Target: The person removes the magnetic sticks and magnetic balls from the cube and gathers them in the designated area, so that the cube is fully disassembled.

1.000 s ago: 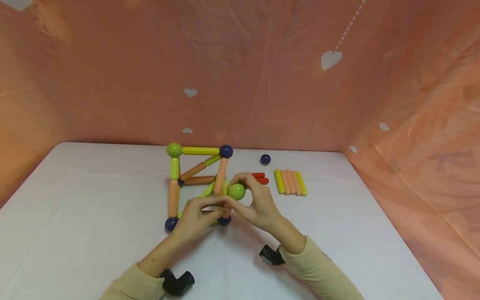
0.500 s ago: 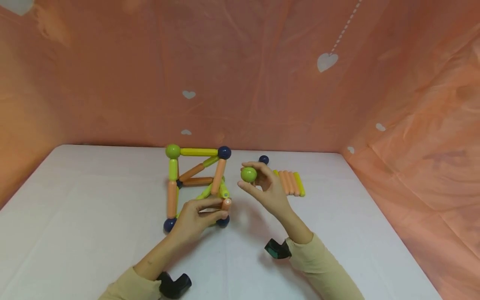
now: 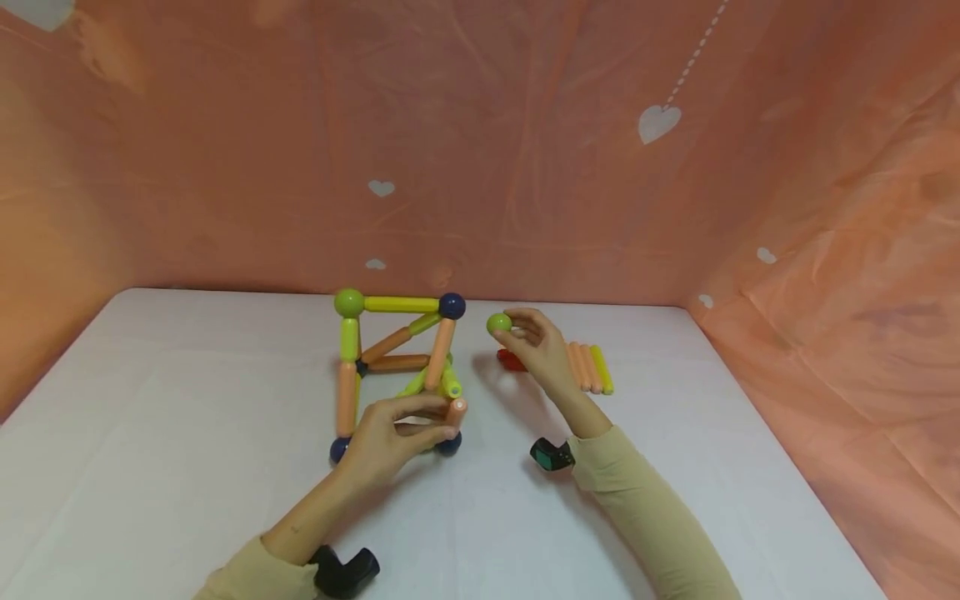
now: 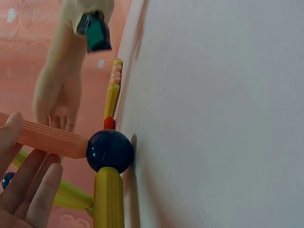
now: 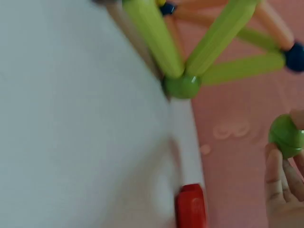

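A frame of yellow-green and orange rods [image 3: 402, 305] joined by green and dark blue balls [image 3: 452, 306] stands on the white table. My left hand [image 3: 390, 437] pinches an orange rod [image 3: 456, 412] at its near right corner; the left wrist view shows that orange rod [image 4: 52, 138] meeting a blue ball [image 4: 109, 151]. Its upper end touches nothing. Right of the frame, my right hand [image 3: 542, 350] holds a green ball [image 3: 498, 324] between thumb and fingers, raised above the table. In the right wrist view the green ball [image 5: 287, 136] is apart from the frame's lower green ball [image 5: 182, 85].
Red rods [image 3: 512, 360] lie under my right hand, partly hidden. Beside them is a row of orange rods [image 3: 585, 367] and a yellow-green rod [image 3: 602, 369]. A pink cloth [image 3: 480, 150] hangs behind the table.
My right hand has drawn the green ball away from the frame, to the right and farther back. My left hand has stayed at the orange rod. The loose blue ball is now out of sight.
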Demonstrator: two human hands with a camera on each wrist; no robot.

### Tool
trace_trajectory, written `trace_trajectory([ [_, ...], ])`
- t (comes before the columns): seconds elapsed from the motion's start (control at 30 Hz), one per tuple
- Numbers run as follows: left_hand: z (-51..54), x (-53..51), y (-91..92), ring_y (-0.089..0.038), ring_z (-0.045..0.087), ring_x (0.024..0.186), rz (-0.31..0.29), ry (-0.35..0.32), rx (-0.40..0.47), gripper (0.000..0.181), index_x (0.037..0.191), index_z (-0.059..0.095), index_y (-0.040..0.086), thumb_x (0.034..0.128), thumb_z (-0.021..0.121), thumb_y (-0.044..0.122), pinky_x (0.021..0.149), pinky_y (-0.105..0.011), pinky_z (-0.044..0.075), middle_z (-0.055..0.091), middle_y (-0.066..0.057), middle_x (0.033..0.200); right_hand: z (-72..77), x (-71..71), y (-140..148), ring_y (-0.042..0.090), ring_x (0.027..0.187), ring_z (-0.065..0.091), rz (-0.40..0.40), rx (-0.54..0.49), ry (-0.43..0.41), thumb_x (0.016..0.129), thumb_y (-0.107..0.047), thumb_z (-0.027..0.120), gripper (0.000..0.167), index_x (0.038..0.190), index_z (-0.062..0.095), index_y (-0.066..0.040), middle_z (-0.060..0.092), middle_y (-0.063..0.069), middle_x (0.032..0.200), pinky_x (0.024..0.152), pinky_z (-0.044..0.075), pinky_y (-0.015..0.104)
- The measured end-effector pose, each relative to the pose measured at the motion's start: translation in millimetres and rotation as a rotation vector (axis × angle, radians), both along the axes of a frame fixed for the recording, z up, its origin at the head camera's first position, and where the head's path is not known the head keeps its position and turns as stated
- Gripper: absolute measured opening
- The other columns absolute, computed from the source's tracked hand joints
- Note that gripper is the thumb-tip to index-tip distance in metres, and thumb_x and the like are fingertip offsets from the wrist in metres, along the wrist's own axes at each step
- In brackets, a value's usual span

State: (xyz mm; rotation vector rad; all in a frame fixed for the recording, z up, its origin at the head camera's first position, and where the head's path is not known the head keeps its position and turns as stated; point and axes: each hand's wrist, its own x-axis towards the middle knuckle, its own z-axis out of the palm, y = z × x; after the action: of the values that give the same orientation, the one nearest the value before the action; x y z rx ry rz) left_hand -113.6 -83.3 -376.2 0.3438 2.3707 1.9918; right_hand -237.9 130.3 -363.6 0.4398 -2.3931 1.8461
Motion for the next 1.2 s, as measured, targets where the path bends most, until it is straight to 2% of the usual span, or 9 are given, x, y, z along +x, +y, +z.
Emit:
trace_trajectory([
  [0.1,-0.5,-0.2,0.0,-0.02,0.068,0.097,-0.009,0.015,-0.019,0.03,0.11,0.071,0.005,0.0819,0.075,0.014,0.078,-0.024,0.057,0.069,-0.012,0.111,-5.4,-15.6,-3,0.024,0.101,0.063,-0.048,0.073,-0.037,0.087,-0.013,0.071,0.038,0.121,0.061,-0.002,0.064,0.018,0.119,0.086,0.052,0.025],
  [0.23,-1.0,0.2,-0.5,-0.019,0.065,0.102,-0.005,0.025,-0.055,0.027,0.108,0.072,0.009,0.0829,0.074,0.018,0.078,-0.023,0.056,0.07,-0.007,0.11,-9.3,-32.5,-9,0.027,0.109,0.063,-0.091,0.14,-0.092,0.086,-0.018,0.072,0.039,0.121,0.062,-0.005,0.065,0.015,0.12,0.096,0.05,0.034],
  [0.53,0.8,-0.3,0.9,-0.019,0.065,0.1,-0.003,0.062,-0.091,0.025,0.106,0.072,0.01,0.083,0.075,0.019,0.075,-0.019,0.055,0.072,-0.005,0.104,-8.4,-55.3,-23,0.026,0.113,0.061,-0.148,0.253,-0.193,0.085,-0.018,0.072,0.044,0.125,0.06,-0.006,0.063,0.014,0.124,0.095,0.051,0.036],
  [0.67,1.3,-0.1,1.7,-0.02,0.064,0.1,-0.003,0.049,-0.105,0.025,0.106,0.071,0.011,0.0834,0.074,0.02,0.074,-0.018,0.055,0.072,-0.004,0.103,-10.3,-61.6,-27,0.027,0.115,0.059,-0.15,0.292,-0.205,0.086,-0.018,0.072,0.044,0.126,0.058,-0.004,0.061,0.015,0.126,0.097,0.05,0.036],
  [0.93,2.7,-0.9,2.3,-0.02,0.064,0.101,-0.02,0.025,-0.097,0.026,0.108,0.071,0.011,0.0832,0.075,0.02,0.074,-0.02,0.056,0.071,-0.004,0.103,-14.7,-68.7,-31,0.029,0.113,0.06,-0.175,0.431,-0.162,0.086,-0.016,0.071,0.041,0.123,0.059,-0.001,0.064,0.018,0.121,0.1,0.047,0.037],
  [1.2,3.0,-0.6,-0.8,-0.02,0.065,0.101,-0.014,0.04,-0.124,0.025,0.106,0.071,0.012,0.0838,0.074,0.022,0.073,-0.021,0.056,0.071,-0.004,0.104,-14.6,-64.8,-31,0.03,0.119,0.057,-0.142,0.403,-0.188,0.086,-0.017,0.071,0.052,0.133,0.053,-0.002,0.058,0.021,0.129,0.101,0.047,0.038],
])
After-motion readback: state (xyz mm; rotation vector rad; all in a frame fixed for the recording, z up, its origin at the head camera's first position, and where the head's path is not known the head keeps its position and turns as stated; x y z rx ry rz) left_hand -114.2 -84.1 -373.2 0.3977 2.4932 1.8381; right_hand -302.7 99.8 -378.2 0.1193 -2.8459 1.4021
